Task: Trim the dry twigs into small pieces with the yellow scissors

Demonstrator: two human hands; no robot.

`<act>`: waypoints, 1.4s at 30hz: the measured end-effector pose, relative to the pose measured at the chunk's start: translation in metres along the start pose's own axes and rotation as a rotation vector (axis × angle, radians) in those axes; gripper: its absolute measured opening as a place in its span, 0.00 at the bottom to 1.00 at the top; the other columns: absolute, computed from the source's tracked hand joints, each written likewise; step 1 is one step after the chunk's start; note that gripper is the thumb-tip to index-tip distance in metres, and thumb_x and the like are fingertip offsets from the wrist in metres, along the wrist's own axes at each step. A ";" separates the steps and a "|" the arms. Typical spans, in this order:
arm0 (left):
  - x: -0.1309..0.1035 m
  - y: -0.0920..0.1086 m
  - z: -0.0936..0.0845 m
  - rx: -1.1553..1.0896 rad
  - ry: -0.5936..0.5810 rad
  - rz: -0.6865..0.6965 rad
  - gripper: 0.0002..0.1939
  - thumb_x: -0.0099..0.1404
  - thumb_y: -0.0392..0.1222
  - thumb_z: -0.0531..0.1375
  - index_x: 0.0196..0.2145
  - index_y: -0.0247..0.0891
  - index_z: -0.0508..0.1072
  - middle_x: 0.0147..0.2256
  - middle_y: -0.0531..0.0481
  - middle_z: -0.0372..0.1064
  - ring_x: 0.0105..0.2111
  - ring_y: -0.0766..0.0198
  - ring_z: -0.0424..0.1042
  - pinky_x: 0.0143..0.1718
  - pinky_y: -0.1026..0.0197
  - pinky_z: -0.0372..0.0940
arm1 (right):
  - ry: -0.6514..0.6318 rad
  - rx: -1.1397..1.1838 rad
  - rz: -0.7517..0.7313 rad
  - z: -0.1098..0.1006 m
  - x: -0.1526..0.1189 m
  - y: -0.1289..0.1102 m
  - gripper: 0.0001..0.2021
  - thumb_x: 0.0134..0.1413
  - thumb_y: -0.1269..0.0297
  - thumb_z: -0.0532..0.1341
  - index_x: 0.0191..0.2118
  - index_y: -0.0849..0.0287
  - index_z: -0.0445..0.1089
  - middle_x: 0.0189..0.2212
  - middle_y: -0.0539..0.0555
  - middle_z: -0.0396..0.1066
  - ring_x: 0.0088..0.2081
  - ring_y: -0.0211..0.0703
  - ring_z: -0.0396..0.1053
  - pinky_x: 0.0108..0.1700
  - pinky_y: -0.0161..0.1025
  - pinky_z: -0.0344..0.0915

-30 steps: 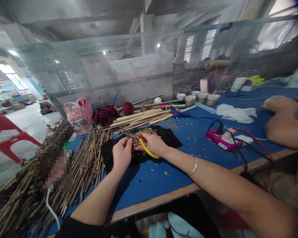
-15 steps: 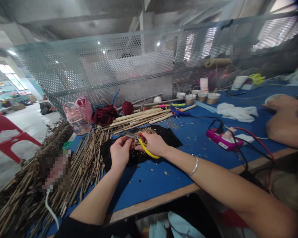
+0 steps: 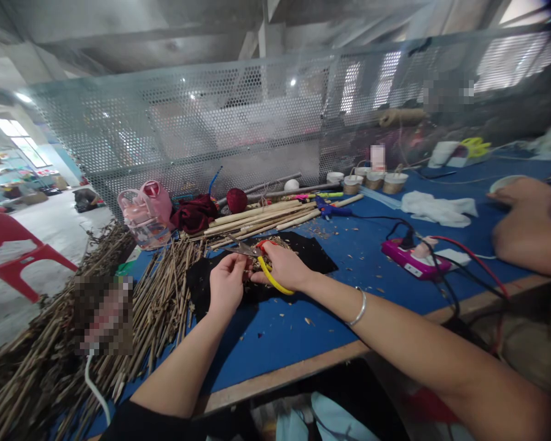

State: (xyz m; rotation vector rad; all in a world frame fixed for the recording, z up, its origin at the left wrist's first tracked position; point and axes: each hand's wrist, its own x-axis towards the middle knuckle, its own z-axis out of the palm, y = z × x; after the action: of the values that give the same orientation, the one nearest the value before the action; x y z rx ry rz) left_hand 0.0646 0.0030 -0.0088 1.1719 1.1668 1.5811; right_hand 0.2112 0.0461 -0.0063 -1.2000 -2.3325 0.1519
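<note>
My right hand [image 3: 287, 264] is closed around scissors with yellow and red handles [image 3: 275, 282]. Their metal blades [image 3: 244, 247] point left, just above the fingertips of my left hand [image 3: 226, 283]. The left fingers are pinched together; what lies between them is too small and covered to make out. Both hands are over a black cloth [image 3: 319, 256] on the blue tabletop, with a heap of dry plant bits [image 3: 284, 242] partly hidden behind my right hand.
Dried stalks [image 3: 160, 300] cover the left side. Pale sticks [image 3: 261, 215], a blue glue gun [image 3: 330, 209] and a dark red yarn ball [image 3: 236, 200] lie behind. To the right are a purple power strip [image 3: 411, 260], white gloves [image 3: 438, 208] and another person's arm [image 3: 530, 226].
The scissor blades look a little further apart and tilted slightly differently. My left hand has shifted slightly to the right. Everything else looks the same.
</note>
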 end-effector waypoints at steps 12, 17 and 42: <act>-0.003 0.002 0.002 -0.035 -0.019 0.030 0.16 0.54 0.51 0.59 0.32 0.34 0.72 0.26 0.49 0.70 0.24 0.67 0.67 0.25 0.66 0.62 | -0.049 0.153 0.035 -0.002 -0.003 -0.005 0.24 0.42 0.44 0.60 0.37 0.59 0.59 0.26 0.51 0.68 0.27 0.40 0.67 0.26 0.31 0.52; -0.001 0.001 0.000 -0.056 0.006 0.021 0.15 0.53 0.50 0.60 0.30 0.33 0.71 0.25 0.50 0.69 0.24 0.67 0.67 0.26 0.65 0.64 | -0.019 0.128 0.034 0.002 -0.002 -0.001 0.24 0.43 0.41 0.58 0.37 0.59 0.62 0.25 0.50 0.68 0.25 0.37 0.64 0.25 0.31 0.50; -0.003 0.001 0.002 -0.014 0.051 0.028 0.15 0.54 0.51 0.59 0.26 0.34 0.68 0.23 0.51 0.67 0.23 0.68 0.66 0.24 0.67 0.63 | -0.015 0.003 0.009 0.003 -0.002 -0.005 0.25 0.42 0.43 0.59 0.37 0.59 0.57 0.31 0.53 0.66 0.32 0.44 0.66 0.30 0.35 0.54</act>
State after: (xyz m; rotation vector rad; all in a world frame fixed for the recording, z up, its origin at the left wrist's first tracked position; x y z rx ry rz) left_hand 0.0671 0.0006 -0.0080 1.1495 1.1745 1.6462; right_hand 0.2072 0.0418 -0.0080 -1.2117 -2.3392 0.1674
